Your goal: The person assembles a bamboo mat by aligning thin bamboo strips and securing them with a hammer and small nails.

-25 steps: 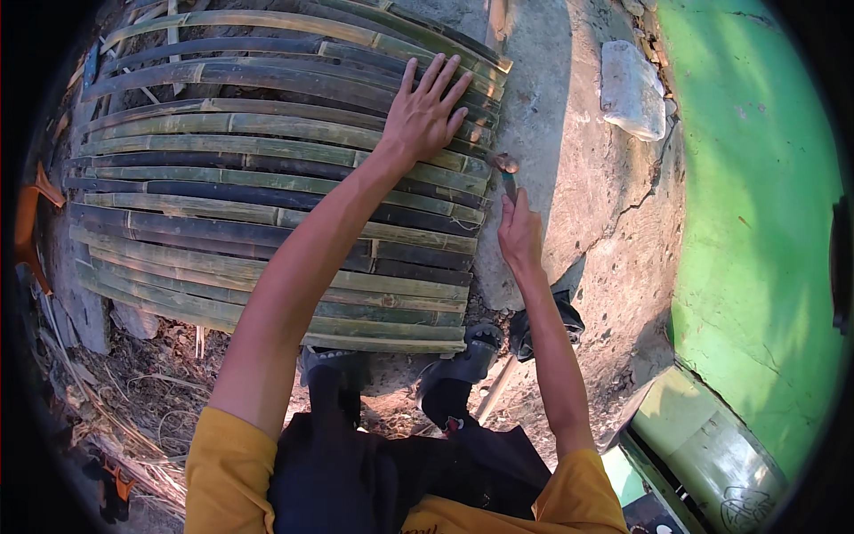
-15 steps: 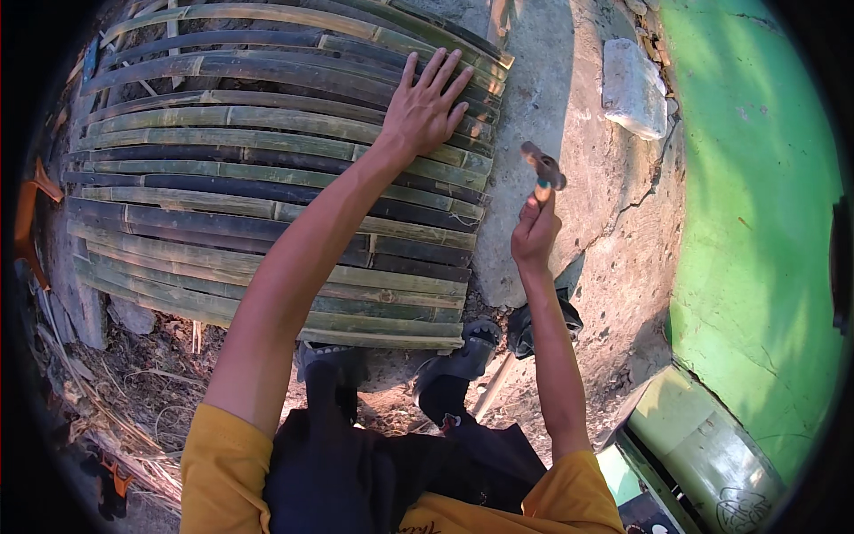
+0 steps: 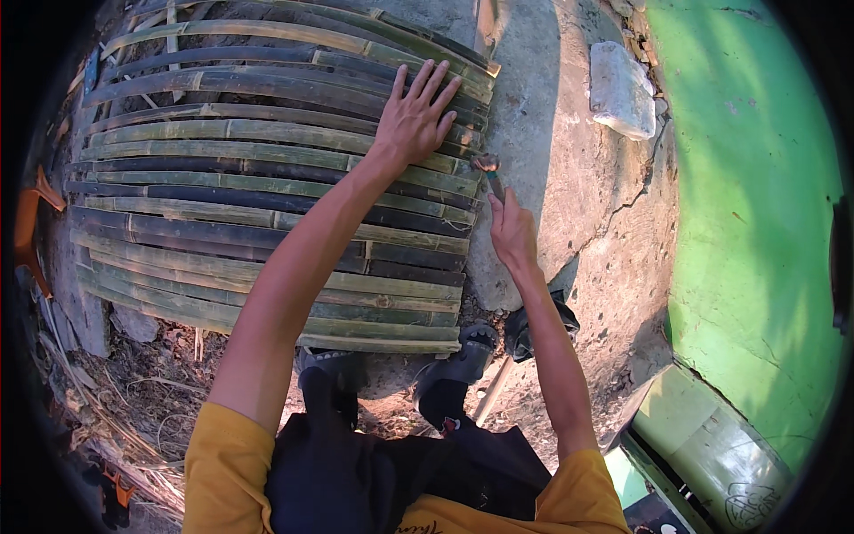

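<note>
Split bamboo slats [image 3: 258,182] lie side by side in a wide panel, running left to right in front of me. My left hand [image 3: 414,116] rests flat on the slats near their right ends, fingers spread and holding nothing. In my right hand [image 3: 514,230] is a hammer [image 3: 494,178], gripped by its handle. The hammer's head is at the right ends of the slats, a little nearer to me than my left hand. Whether it touches the bamboo I cannot tell.
Concrete ground [image 3: 534,80] borders the panel on the right, with a whitish block [image 3: 621,91] on it. Beyond is a green wall [image 3: 747,205]. A black bag [image 3: 540,325] lies by my right foot. Dry debris [image 3: 151,392] covers the lower left; an orange object [image 3: 34,227] stands at far left.
My right hand has swung the hammer left and slightly down, from over the concrete to the slat ends. My left hand stays flat on the bamboo. The view has shifted slightly.
</note>
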Motion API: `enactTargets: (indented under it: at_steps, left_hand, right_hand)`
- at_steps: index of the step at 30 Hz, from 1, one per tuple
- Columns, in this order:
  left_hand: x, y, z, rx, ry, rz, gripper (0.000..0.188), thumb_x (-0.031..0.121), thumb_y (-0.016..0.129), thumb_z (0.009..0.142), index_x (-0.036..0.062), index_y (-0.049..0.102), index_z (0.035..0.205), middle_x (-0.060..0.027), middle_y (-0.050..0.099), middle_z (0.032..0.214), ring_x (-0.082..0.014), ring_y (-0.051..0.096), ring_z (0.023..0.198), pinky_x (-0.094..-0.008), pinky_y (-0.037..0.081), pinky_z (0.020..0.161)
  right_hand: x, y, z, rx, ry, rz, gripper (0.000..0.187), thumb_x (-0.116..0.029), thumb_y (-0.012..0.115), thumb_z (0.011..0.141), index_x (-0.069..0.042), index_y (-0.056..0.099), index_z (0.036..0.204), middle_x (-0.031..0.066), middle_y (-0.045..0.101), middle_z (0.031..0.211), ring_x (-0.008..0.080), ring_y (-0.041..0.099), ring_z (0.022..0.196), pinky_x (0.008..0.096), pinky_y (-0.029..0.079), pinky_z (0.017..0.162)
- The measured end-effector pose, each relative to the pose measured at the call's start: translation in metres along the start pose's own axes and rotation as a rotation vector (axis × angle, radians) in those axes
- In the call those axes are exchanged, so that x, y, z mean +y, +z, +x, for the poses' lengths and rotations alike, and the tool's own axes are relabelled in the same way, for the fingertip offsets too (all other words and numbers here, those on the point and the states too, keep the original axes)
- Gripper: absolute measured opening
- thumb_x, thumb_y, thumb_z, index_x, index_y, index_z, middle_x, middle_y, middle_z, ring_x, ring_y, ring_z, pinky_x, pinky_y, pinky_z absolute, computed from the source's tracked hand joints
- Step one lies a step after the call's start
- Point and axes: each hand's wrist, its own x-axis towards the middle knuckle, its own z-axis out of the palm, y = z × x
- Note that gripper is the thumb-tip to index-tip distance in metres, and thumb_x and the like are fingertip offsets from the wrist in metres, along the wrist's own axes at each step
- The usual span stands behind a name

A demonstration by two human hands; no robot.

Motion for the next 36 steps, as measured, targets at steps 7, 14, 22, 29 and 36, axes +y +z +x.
enactTargets:
  at_steps: [7, 14, 22, 29, 36]
  left_hand:
    - [0.015, -0.003, 0.01, -0.004, 0.012, 0.011, 0.058, 0.042, 0.043, 0.107, 0.0184, 0.037, 0.16, -0.01, 0.029, 0.168, -0.0296, 0.024, 0.156, -0.057, 0.015, 0.127]
    - [0.006, -0.003, 0.003, -0.003, 0.007, -0.008, 0.059, 0.041, 0.042, 0.107, 0.019, 0.036, 0.161, -0.0097, 0.027, 0.169, -0.03, 0.022, 0.157, -0.058, 0.014, 0.127]
    - [0.003, -0.001, -0.008, -0.02, -0.004, -0.046, 0.057, 0.038, 0.044, 0.106, 0.0188, 0.037, 0.16, -0.01, 0.029, 0.169, -0.03, 0.023, 0.157, -0.0575, 0.014, 0.127]
    - [0.004, 0.006, -0.005, -0.027, 0.002, -0.046, 0.057, 0.036, 0.044, 0.106, 0.0194, 0.036, 0.161, -0.0099, 0.026, 0.17, -0.0306, 0.022, 0.157, -0.0581, 0.013, 0.127]
    - [0.007, -0.006, 0.003, -0.038, 0.007, -0.06, 0.057, 0.035, 0.043, 0.107, 0.0179, 0.036, 0.161, -0.0115, 0.025, 0.17, -0.0308, 0.02, 0.158, -0.0576, 0.011, 0.127]
  right_hand:
    - [0.003, 0.0, -0.004, 0.289, 0.012, 0.289, 0.029, -0.026, 0.047, 0.109, 0.002, 0.054, 0.108, 0.0306, 0.059, 0.066, 0.0534, 0.061, 0.065, 0.0556, 0.043, 0.055]
    - [-0.022, -0.031, 0.006, 0.161, -0.009, 0.361, 0.035, -0.033, 0.046, 0.11, 0.001, 0.052, 0.108, 0.0273, 0.056, 0.063, 0.0508, 0.059, 0.06, 0.0565, 0.036, 0.052]
    - [-0.031, -0.034, 0.002, 0.288, 0.033, 0.439, 0.032, -0.029, 0.045, 0.111, 0.0, 0.056, 0.103, 0.0237, 0.056, 0.061, 0.0472, 0.059, 0.055, 0.0478, 0.036, 0.048]
    - [-0.016, -0.018, 0.009, 0.24, 0.044, 0.246, 0.03, -0.026, 0.047, 0.11, 0.001, 0.053, 0.099, 0.0193, 0.054, 0.058, 0.0398, 0.059, 0.051, 0.0455, 0.039, 0.048]
    - [-0.006, -0.019, 0.005, 0.168, 0.144, 0.224, 0.038, -0.033, 0.047, 0.11, 0.001, 0.054, 0.096, 0.025, 0.055, 0.062, 0.05, 0.058, 0.059, 0.054, 0.039, 0.053]
